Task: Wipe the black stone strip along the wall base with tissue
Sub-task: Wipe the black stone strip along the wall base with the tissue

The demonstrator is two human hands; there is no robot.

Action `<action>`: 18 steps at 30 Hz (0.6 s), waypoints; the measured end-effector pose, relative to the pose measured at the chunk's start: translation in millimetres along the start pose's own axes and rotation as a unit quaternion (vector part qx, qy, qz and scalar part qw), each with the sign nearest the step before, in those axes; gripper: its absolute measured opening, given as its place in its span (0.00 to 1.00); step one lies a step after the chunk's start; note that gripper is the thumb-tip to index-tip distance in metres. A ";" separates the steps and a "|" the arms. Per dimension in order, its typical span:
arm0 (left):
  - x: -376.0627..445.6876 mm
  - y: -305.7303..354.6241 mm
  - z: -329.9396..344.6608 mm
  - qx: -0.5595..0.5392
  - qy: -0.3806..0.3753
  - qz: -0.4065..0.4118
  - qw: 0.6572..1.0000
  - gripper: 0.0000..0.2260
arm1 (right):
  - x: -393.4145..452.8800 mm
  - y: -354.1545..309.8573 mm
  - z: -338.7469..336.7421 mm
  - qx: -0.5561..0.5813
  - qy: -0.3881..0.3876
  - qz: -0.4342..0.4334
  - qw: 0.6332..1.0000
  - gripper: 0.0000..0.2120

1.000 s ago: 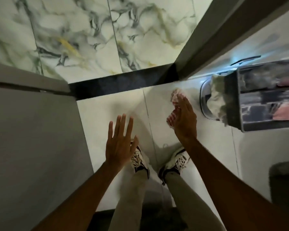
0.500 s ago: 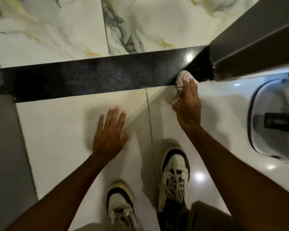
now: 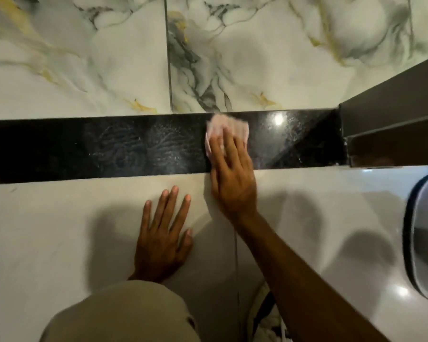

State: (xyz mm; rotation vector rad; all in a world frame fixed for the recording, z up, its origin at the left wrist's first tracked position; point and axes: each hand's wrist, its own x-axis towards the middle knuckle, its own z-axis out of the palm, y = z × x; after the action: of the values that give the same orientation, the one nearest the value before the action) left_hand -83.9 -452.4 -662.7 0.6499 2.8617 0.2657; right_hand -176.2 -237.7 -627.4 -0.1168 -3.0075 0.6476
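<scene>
The black stone strip [image 3: 109, 146] runs left to right along the foot of the marble wall, dusty and smeared on its left and middle part. A pale pink tissue [image 3: 229, 125] lies flat on the strip right of centre. My right hand [image 3: 231, 174] presses it down with spread fingers, palm over the strip's lower edge. My left hand [image 3: 162, 238] rests flat on the white floor tile below the strip, fingers apart, holding nothing.
Marble wall tiles [image 3: 109, 58] rise above the strip. A grey door frame [image 3: 391, 107] ends the strip at the right. A white bin with a dark rim [image 3: 420, 238] stands at the right edge. My knee [image 3: 119, 314] and shoe [image 3: 269, 314] are at the bottom.
The view has dropped close to the floor. My right hand has moved the tissue from the strip's lower edge up onto the strip and leftward. My left hand has settled flat on the tile.
</scene>
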 end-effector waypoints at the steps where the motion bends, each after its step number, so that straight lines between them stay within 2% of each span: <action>1: 0.5 1.2 -2.0 -0.001 -0.004 -0.004 1.000 0.33 | -21.8 6.0 -8.0 -0.020 -0.004 -0.003 1.000 0.27; 4: 0.2 3.4 1.8 0.001 -0.005 -0.003 1.000 0.33 | -49.0 36.4 -24.5 -0.054 0.017 0.085 0.995 0.26; 6: -0.7 0.4 8.2 0.001 0.005 -0.003 1.000 0.33 | -24.3 52.5 -23.1 -0.064 0.068 0.156 0.983 0.26; 8: -2.7 -0.8 12.5 0.001 0.012 -0.013 1.000 0.33 | 18.5 54.0 -11.1 -0.053 0.089 0.189 0.976 0.28; 10: -1.4 -0.4 13.4 0.005 0.018 -0.018 1.000 0.33 | 57.9 32.5 3.3 -0.020 0.096 0.163 0.982 0.31; 12: -1.9 -0.4 13.1 0.007 0.019 -0.020 1.000 0.32 | 63.5 5.1 16.1 -0.013 0.049 0.063 0.997 0.34; 14: -3.5 -1.0 12.6 0.009 0.019 -0.019 1.000 0.33 | 31.4 -9.8 19.5 -0.011 -0.002 -0.032 0.999 0.34; 16: -2.9 0.1 9.3 0.005 0.014 -0.016 1.000 0.34 | -20.8 3.2 6.6 -0.018 -0.019 -0.033 0.999 0.33; 18: -1.7 1.4 6.4 0.006 0.008 -0.019 1.000 0.34 | -58.7 31.6 -13.3 -0.057 -0.004 0.017 0.998 0.31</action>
State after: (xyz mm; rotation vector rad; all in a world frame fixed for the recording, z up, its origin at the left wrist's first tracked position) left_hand -80.4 -451.1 -668.4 0.5976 2.8896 0.2508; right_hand -114.8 -208.6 -631.1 -0.1729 -3.0556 0.4800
